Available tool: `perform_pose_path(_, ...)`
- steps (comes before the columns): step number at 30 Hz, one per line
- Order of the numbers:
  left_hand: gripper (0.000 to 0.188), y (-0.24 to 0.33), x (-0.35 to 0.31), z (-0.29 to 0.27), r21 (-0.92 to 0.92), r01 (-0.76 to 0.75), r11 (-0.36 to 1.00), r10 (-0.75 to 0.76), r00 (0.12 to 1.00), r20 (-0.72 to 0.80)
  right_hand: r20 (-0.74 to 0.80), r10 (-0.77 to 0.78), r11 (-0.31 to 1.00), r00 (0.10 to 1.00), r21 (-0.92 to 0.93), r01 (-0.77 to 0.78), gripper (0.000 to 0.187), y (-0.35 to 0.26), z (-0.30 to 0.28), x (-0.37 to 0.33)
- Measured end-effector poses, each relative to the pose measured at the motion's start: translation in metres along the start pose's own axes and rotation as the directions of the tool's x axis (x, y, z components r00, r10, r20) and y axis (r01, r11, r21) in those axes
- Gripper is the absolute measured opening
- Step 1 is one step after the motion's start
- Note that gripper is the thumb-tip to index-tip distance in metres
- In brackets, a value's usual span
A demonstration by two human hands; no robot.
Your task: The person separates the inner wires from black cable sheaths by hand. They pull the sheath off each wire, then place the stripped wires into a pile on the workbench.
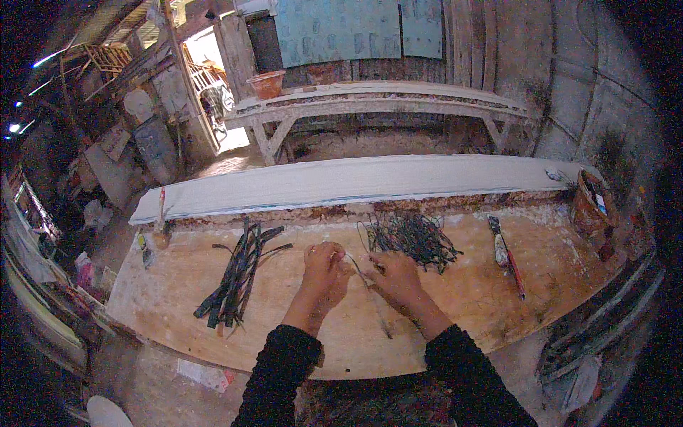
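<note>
Above the middle of the wooden work board, my left hand point(326, 274) and my right hand point(398, 283) are close together with fingers pinched. A thin dark strip point(361, 274) runs between them, its tail trailing down towards the near edge. Both hands appear to grip it, though the fingertips partly hide it. To the left of my left hand lies a bundle of wider flat black strips point(238, 274). Just beyond my right hand is a loose tangle of thin black strands point(414, 238).
A long white slab point(356, 179) spans the table's far side. At right lie a white-smeared tool point(500, 245) and a slim red stick point(515, 276), near a brown pot point(592, 206). Behind stands a long bench point(398, 99) bearing an orange pot point(267, 85).
</note>
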State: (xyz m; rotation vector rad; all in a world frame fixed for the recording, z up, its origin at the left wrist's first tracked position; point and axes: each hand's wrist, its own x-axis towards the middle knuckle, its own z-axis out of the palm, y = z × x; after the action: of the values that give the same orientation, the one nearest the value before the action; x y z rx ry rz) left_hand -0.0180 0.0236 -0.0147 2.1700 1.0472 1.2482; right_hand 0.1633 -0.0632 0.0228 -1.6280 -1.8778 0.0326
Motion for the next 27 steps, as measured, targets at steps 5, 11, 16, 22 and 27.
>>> perform_pose_path(5, 0.010, -0.005, -0.002, 0.012, 0.004, -0.056, 0.998, 0.056, 0.983, -0.177, 0.525, 0.254, 0.415, 0.812, 0.699, -0.582, 0.031, -0.009, -0.002, 0.006)
perform_pose_path(11, 0.015, 0.028, 0.002, -0.007, 0.022, -0.021, 1.000, 0.025, 0.980, -0.200, 0.577, 0.216, 0.134, 0.787, 0.781, -0.610, 0.037, -0.017, -0.015, 0.005)
perform_pose_path(16, 0.053, 0.005, -0.003, -0.011, 0.040, -0.068, 0.997, 0.072, 0.993, -0.089, 0.731, 0.127, -0.235, 0.671, 0.679, -0.696, 0.032, -0.016, -0.019, 0.010)
perform_pose_path(22, 0.028, 0.049, 0.000, -0.014, -0.091, 0.034, 0.995, -0.066, 0.926, -0.373, 0.686, 0.091, -0.065, 0.722, 0.727, -0.683, 0.028, 0.007, -0.011, 0.004)
perform_pose_path(27, 0.009, -0.002, 0.010, -0.007, -0.196, -0.014, 0.980, -0.078, 0.888, -0.453, 0.530, 0.184, -0.003, 0.828, 0.843, -0.539, 0.026, -0.005, -0.037, 0.006)
